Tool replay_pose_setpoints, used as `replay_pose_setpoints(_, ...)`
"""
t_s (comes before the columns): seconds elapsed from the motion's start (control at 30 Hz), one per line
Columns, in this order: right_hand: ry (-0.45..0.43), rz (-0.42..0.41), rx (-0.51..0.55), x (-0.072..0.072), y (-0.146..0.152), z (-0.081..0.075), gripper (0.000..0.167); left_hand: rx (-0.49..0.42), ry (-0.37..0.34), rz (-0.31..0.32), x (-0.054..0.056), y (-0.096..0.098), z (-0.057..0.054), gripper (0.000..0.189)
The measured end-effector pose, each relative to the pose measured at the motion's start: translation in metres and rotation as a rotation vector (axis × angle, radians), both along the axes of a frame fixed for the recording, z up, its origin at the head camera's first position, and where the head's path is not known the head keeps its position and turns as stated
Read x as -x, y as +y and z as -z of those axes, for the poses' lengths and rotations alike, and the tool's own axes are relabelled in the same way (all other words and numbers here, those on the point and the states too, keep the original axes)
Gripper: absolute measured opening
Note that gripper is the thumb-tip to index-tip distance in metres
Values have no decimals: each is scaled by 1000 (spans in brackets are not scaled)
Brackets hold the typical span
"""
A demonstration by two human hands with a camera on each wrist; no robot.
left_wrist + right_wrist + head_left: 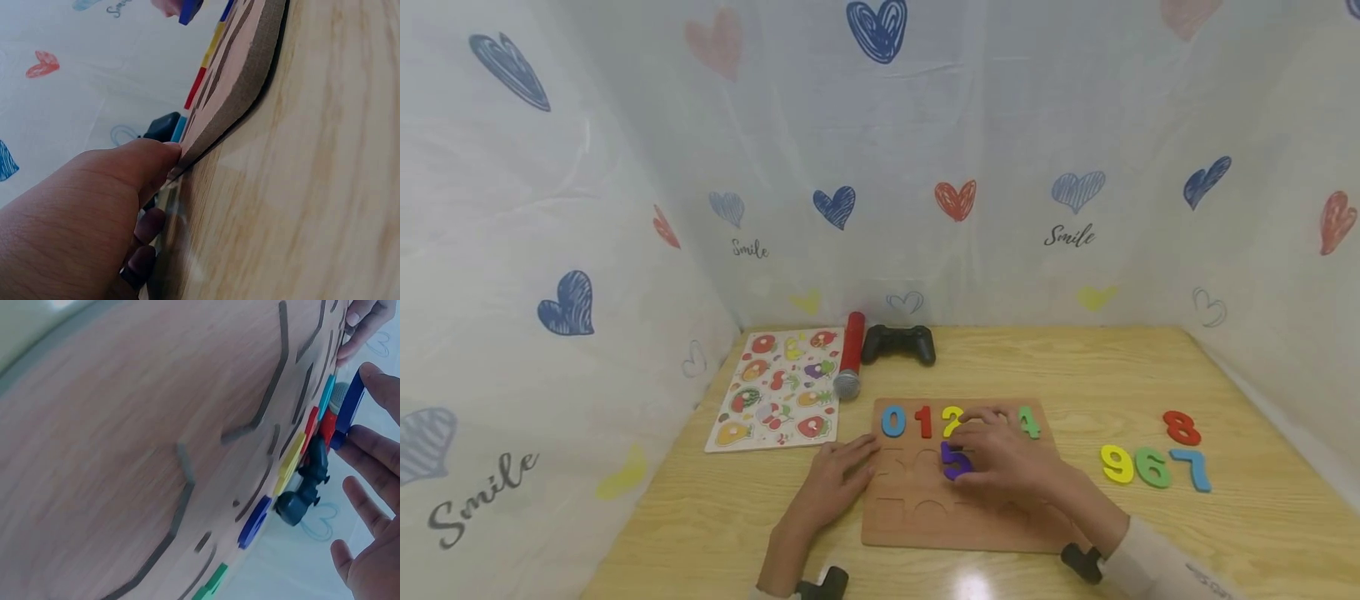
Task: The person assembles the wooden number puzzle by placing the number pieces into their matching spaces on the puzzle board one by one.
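Observation:
My right hand pinches a purple number 5 between thumb and fingers, over the middle row of a wooden number board. In the right wrist view the 5 stands edge-on, clear of the board. My left hand touches the board's left edge with its fingers fairly straight. In the board's top row sit a blue 0, a red 1, a yellow 2 and a green 4. A purple piece between 2 and 4 is mostly hidden by my hand in the head view.
Right of the board lie a yellow 9, a green 6, a blue 7 and a red 8. Behind are a fruit puzzle board, a red microphone and a black game controller. A curtain encloses the table.

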State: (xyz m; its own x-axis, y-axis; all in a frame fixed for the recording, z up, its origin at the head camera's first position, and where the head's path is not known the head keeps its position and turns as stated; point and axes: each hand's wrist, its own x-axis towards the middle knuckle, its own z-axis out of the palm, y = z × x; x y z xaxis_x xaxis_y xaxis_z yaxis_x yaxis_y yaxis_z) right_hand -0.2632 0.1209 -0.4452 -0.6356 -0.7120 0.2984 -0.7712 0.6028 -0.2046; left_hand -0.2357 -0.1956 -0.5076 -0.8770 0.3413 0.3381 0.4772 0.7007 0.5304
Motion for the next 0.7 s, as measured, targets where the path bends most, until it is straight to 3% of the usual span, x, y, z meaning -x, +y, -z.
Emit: replay_pose_setpoints(0.7, 13, -3, -69, 0, -27, 2, 44, 18, 7, 7, 1, 0, 0, 37)
